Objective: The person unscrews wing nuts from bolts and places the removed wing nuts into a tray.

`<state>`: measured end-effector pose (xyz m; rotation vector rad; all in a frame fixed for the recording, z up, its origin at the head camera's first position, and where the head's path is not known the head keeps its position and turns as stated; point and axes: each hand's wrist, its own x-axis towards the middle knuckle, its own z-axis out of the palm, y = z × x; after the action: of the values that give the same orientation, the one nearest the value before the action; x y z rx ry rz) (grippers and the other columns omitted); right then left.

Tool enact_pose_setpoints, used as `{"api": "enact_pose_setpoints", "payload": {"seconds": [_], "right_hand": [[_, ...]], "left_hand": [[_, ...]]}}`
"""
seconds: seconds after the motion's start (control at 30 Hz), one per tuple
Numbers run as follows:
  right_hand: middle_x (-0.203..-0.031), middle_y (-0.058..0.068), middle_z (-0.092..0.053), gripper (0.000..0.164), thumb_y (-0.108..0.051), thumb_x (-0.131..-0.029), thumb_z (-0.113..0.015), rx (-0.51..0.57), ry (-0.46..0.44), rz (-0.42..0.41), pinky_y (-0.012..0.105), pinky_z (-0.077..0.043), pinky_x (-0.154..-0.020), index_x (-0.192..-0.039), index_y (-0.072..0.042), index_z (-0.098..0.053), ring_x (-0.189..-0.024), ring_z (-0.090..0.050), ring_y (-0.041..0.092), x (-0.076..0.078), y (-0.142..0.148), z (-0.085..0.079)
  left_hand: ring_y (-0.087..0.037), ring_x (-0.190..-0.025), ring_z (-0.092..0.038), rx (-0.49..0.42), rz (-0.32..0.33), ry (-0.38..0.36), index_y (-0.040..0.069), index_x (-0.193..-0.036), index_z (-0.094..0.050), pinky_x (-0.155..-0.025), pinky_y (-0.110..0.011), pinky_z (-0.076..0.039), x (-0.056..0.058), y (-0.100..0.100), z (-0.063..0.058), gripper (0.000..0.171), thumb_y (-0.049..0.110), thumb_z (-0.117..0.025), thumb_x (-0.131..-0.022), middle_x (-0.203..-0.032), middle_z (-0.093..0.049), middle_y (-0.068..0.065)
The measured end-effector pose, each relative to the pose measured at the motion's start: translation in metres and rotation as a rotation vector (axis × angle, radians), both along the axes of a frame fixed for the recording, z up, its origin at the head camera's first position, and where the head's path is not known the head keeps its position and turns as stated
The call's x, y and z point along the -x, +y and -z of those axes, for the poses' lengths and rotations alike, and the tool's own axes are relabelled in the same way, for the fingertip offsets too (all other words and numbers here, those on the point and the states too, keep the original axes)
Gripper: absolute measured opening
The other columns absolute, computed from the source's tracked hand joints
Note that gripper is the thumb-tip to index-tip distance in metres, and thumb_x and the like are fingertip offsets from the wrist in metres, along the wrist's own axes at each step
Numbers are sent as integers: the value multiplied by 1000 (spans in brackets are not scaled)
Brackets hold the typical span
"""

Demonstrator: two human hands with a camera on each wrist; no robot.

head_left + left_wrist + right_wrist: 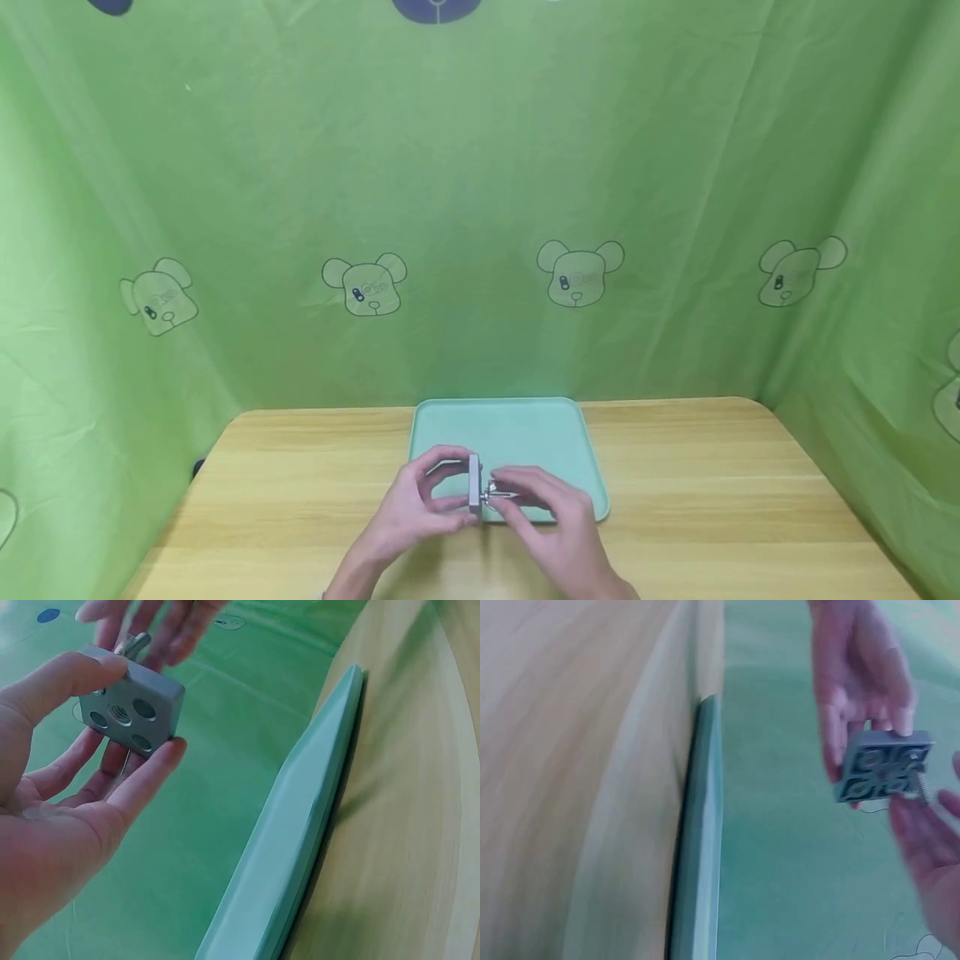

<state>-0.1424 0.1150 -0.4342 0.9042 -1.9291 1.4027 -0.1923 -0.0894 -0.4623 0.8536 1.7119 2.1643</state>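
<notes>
My left hand (405, 508) grips a square grey metal block (161, 694) by its edges, thumb on one side and fingers on the opposite one. Several round holes pierce the block, and the middle one looks threaded in the left wrist view. On the block's right side, metal screws (501, 494) stick out. My right hand (558, 521) has its thumb and fingertips around them. A threaded screw (922, 787) shows between these fingers in the right wrist view. The block is held up on edge, over the front of the mint-green tray (525, 425).
The tray lies on a light wood-grain table (697, 483), near its back middle. A green curtain (480, 167) with bear-head drawings hangs behind the table and along both sides.
</notes>
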Motion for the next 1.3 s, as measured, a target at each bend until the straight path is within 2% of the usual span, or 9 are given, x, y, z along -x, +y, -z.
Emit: {"api": "enact_pose_setpoints", "payload": {"seconds": [0.1, 0.2, 0.27, 0.57, 0.73, 0.87, 1.07, 1.17, 1.3], "right_hand": [[-106, 6, -68, 24, -13, -86, -70, 68, -422, -26, 33, -61, -71, -110, -12, -67, -91, -68, 22, 1, 3, 10], [-106, 7, -67, 23, -24, -88, -68, 100, -702, -55, 38, -61, -72, -108, -13, -68, -92, -67, 21, 4, 7, 16], [-104, 9, -68, 25, -26, -88, -68, 108, -782, -84, 41, -61, -70, -108, -10, -68, -89, -68, 23, 7, 9, 17], [-96, 18, -69, 31, -19, -87, -68, 155, -927, -231, 43, -61, -71, -110, 1, -64, -88, -66, 39, 8, 16, 14], [-97, 21, -67, 34, -15, -85, -70, 159, -931, -231, 42, -61, -72, -112, 4, -62, -88, -66, 39, 7, 16, 14], [-98, 20, -67, 34, -15, -82, -73, 150, -917, -183, 42, -60, -75, -110, 2, -63, -87, -67, 33, 7, 15, 13], [-95, 13, -69, 28, -16, -79, -76, 114, -841, -89, 35, -61, -75, -102, -2, -68, -85, -69, 23, 5, 11, 11], [-92, 6, -70, 22, -18, -77, -78, 80, -735, -24, 31, -61, -74, -96, -8, -70, -84, -69, 19, 2, 8, 10], [-88, -1, -71, 18, -10, -75, -78, -8, -381, 39, 26, -60, -68, -91, -13, -71, -77, -68, 13, -1, 3, 8]], "left_hand": [[-39, -125, -44, 31, -11, 69, 1, -126, -49, -95, -46, -50, 0, 2, 1, 63, -11, -75, -70, -130, -46, -24], [-35, -124, -46, 70, -19, 127, 5, -126, -50, -95, -43, -51, -2, 4, 2, 63, -10, -75, -70, -130, -47, -21], [-32, -123, -47, 92, -27, 154, 6, -126, -51, -94, -42, -52, -3, 5, 2, 63, -9, -75, -70, -129, -48, -17], [-30, -123, -48, 131, -56, 179, 10, -126, -52, -92, -41, -53, -5, 7, 2, 65, -8, -76, -69, -129, -49, -10], [-30, -122, -48, 137, -56, 175, 10, -126, -52, -92, -41, -53, -6, 8, 2, 65, -8, -77, -68, -129, -49, -9], [-30, -122, -48, 132, -54, 179, 9, -126, -51, -92, -41, -53, -6, 8, 2, 64, -7, -77, -69, -128, -49, -10], [-35, -123, -47, 112, -40, 150, 8, -126, -51, -92, -42, -53, -6, 7, 1, 64, -7, -76, -69, -129, -49, -14], [-38, -124, -46, 90, -28, 127, 7, -127, -51, -92, -43, -53, -6, 7, 1, 64, -8, -76, -70, -130, -47, -19], [-38, -123, -47, 50, -17, 106, 3, -126, -51, -92, -45, -52, -5, 6, 1, 62, -7, -76, -71, -130, -45, -22]]}}
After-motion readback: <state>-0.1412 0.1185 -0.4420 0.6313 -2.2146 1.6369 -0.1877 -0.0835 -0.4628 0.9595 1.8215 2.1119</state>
